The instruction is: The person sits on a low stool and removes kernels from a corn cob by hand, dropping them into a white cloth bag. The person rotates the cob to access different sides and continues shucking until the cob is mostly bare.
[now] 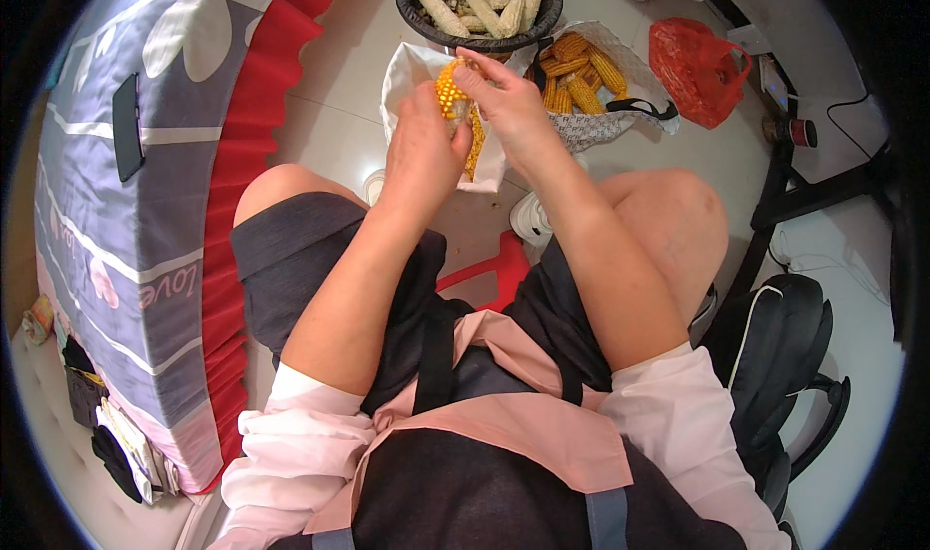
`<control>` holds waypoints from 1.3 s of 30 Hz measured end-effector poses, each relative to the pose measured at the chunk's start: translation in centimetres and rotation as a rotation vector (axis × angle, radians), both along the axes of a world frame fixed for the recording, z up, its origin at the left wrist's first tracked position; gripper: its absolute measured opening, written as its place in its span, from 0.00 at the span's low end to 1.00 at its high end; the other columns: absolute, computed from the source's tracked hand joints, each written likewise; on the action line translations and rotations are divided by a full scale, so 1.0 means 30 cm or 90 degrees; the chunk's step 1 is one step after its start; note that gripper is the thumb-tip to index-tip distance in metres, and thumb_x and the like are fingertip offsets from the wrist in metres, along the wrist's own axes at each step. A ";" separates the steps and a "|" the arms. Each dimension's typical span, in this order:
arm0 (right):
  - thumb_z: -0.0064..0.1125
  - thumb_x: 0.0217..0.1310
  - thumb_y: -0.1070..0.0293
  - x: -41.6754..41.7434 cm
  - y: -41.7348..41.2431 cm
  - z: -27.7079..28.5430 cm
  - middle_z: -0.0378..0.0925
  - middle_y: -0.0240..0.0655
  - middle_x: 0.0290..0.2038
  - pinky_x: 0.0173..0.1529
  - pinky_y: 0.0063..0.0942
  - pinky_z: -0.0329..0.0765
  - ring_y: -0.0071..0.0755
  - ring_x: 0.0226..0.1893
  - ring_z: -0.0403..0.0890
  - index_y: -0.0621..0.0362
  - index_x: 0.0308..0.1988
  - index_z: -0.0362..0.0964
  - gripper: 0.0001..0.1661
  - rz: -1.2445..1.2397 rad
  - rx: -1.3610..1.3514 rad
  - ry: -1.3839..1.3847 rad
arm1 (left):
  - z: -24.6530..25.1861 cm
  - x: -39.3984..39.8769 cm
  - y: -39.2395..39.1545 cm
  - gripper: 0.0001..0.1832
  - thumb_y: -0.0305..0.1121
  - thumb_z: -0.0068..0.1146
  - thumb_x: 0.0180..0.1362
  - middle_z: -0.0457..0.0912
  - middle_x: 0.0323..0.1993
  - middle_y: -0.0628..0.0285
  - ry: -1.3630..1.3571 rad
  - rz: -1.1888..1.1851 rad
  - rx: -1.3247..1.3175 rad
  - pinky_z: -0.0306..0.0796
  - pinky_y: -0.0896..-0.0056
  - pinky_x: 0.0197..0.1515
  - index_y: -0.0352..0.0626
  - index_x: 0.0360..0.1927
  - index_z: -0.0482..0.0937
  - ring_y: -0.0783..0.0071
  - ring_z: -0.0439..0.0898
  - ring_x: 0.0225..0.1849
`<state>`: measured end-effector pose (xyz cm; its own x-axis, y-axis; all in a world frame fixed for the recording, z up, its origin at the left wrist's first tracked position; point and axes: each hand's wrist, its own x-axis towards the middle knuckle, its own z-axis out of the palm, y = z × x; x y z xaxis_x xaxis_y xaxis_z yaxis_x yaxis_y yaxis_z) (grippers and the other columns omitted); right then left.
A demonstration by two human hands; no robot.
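A partly shelled ear of yellow corn (452,92) is held between my two hands, above an open white bag (401,70) with loose kernels (476,146) inside. My left hand (427,139) grips the ear from the left and below, its thumb near the bare part of the cob. My right hand (508,103) has its thumb pressed on the kernels near the upper end. Just beyond the bag, a black-lined basin (405,11) holds several stripped cobs (494,12). Right of my right hand, a patterned bag (581,128) lies open with several unshelled ears (581,77).
A red plastic bag (694,70) lies on the tiled floor at the right. At the left is a bed with a red-ruffled cover (232,186) and a phone (128,128) on it. A black backpack (781,346) stands at the lower right, below a black table frame (814,194).
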<state>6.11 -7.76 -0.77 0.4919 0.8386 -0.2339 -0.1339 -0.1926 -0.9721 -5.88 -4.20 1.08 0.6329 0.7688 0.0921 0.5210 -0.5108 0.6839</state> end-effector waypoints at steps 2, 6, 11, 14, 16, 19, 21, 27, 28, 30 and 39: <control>0.54 0.56 0.61 -0.002 0.004 0.001 0.71 0.29 0.39 0.39 0.14 0.64 0.19 0.36 0.69 0.57 0.45 0.73 0.18 -0.008 0.022 -0.026 | 0.001 -0.017 0.006 0.22 0.29 0.53 0.47 0.70 0.38 0.44 0.026 -0.035 -0.002 0.66 0.57 0.44 0.33 0.45 0.61 0.47 0.70 0.43; 0.56 0.53 0.68 0.013 0.013 -0.005 0.71 0.29 0.31 0.32 0.14 0.66 0.16 0.27 0.67 0.62 0.37 0.76 0.11 -0.044 0.060 -0.095 | -0.002 -0.039 0.013 0.23 0.30 0.53 0.47 0.70 0.39 0.44 0.065 -0.065 0.006 0.66 0.58 0.45 0.35 0.46 0.61 0.49 0.70 0.44; 0.54 0.55 0.71 0.027 0.009 0.050 0.69 0.30 0.27 0.27 0.12 0.65 0.14 0.22 0.64 0.66 0.32 0.74 0.09 -0.113 0.019 0.137 | 0.025 -0.061 0.013 0.24 0.31 0.52 0.49 0.72 0.40 0.44 0.038 -0.072 -0.088 0.66 0.63 0.46 0.35 0.49 0.61 0.51 0.72 0.44; 0.53 0.56 0.71 0.043 0.009 0.070 0.69 0.31 0.25 0.24 0.12 0.64 0.14 0.20 0.64 0.67 0.32 0.73 0.09 -0.129 0.065 0.219 | 0.017 -0.064 0.025 0.24 0.32 0.52 0.51 0.73 0.39 0.46 -0.041 -0.030 -0.202 0.66 0.66 0.45 0.35 0.49 0.60 0.57 0.74 0.42; 0.53 0.55 0.72 0.056 0.015 0.083 0.70 0.30 0.23 0.22 0.13 0.64 0.15 0.18 0.64 0.67 0.32 0.74 0.09 -0.132 0.099 0.265 | 0.029 -0.064 0.035 0.23 0.33 0.52 0.52 0.73 0.38 0.48 -0.039 -0.009 -0.247 0.66 0.67 0.44 0.34 0.49 0.61 0.62 0.74 0.41; 0.52 0.56 0.73 0.045 0.013 0.111 0.70 0.31 0.23 0.22 0.14 0.64 0.15 0.18 0.64 0.69 0.32 0.73 0.08 -0.122 0.087 0.275 | 0.027 -0.065 0.042 0.24 0.35 0.51 0.51 0.73 0.38 0.44 -0.052 0.004 -0.264 0.67 0.64 0.43 0.35 0.48 0.61 0.56 0.75 0.40; 0.52 0.57 0.72 0.050 0.007 0.117 0.69 0.31 0.25 0.24 0.14 0.63 0.16 0.20 0.64 0.69 0.34 0.71 0.09 -0.105 0.080 0.322 | 0.030 -0.062 0.043 0.24 0.37 0.51 0.50 0.73 0.39 0.42 -0.049 0.014 -0.271 0.68 0.62 0.42 0.35 0.48 0.61 0.52 0.75 0.40; 0.51 0.57 0.73 0.122 0.022 0.172 0.68 0.32 0.24 0.25 0.16 0.64 0.17 0.20 0.65 0.70 0.32 0.70 0.09 -0.121 0.087 0.335 | -0.008 -0.060 0.080 0.22 0.37 0.50 0.53 0.73 0.37 0.50 -0.049 0.155 -0.361 0.67 0.70 0.43 0.32 0.46 0.62 0.67 0.74 0.39; 0.51 0.57 0.73 0.146 0.032 0.171 0.68 0.32 0.24 0.25 0.16 0.64 0.17 0.20 0.65 0.70 0.32 0.70 0.09 -0.121 0.084 0.313 | -0.008 -0.061 0.087 0.22 0.37 0.50 0.53 0.73 0.37 0.50 -0.048 0.183 -0.387 0.68 0.70 0.42 0.32 0.46 0.62 0.66 0.74 0.39; 0.50 0.58 0.73 0.190 0.058 0.170 0.70 0.32 0.26 0.28 0.15 0.67 0.18 0.23 0.67 0.70 0.35 0.69 0.09 -0.086 0.054 0.255 | -0.020 -0.058 0.088 0.23 0.37 0.50 0.53 0.73 0.37 0.46 -0.075 0.204 -0.408 0.67 0.66 0.43 0.31 0.46 0.61 0.60 0.74 0.40; 0.45 0.55 0.75 0.454 0.440 0.027 0.71 0.41 0.44 0.46 0.21 0.69 0.31 0.40 0.74 0.73 0.46 0.67 0.18 0.143 -0.225 -0.289 | -0.015 -0.008 0.060 0.24 0.39 0.50 0.51 0.73 0.37 0.37 -0.075 0.179 -0.430 0.66 0.57 0.45 0.30 0.43 0.60 0.44 0.73 0.42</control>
<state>19.74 5.42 0.03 0.4283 0.8431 -0.3251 0.3588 -0.4889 -0.7952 -6.13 -2.41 0.64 0.4187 0.8138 -0.4030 0.4737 0.1829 0.8615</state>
